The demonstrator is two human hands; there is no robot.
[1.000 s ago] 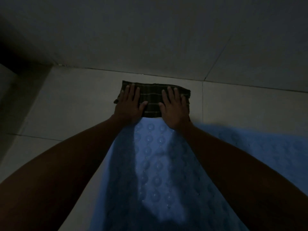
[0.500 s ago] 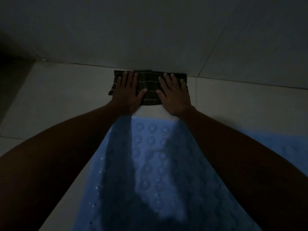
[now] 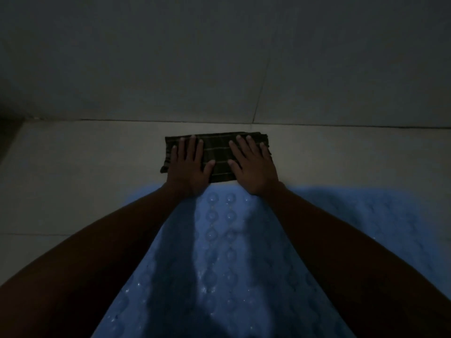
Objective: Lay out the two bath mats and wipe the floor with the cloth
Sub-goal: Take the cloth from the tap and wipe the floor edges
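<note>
A folded dark plaid cloth [image 3: 217, 152] lies on the pale floor tiles [image 3: 85, 167], a short way in front of the wall. My left hand [image 3: 186, 167] presses flat on its left half and my right hand [image 3: 253, 167] on its right half, fingers spread. A blue bath mat [image 3: 219, 240] with round bumps lies under my forearms, its far edge touching the cloth's near edge. More blue mat surface [image 3: 378, 215] stretches to the right; I cannot tell whether it is a second mat.
A tiled wall [image 3: 219, 69] rises just beyond the cloth and meets the floor in a grout line. A dark corner [image 3: 9, 132] sits at the far left. The light is dim. Bare tile extends left of the mat.
Both hands slid the cloth forward up to the wall, then drew it back toward the mat. It now lies a little short of the wall.
</note>
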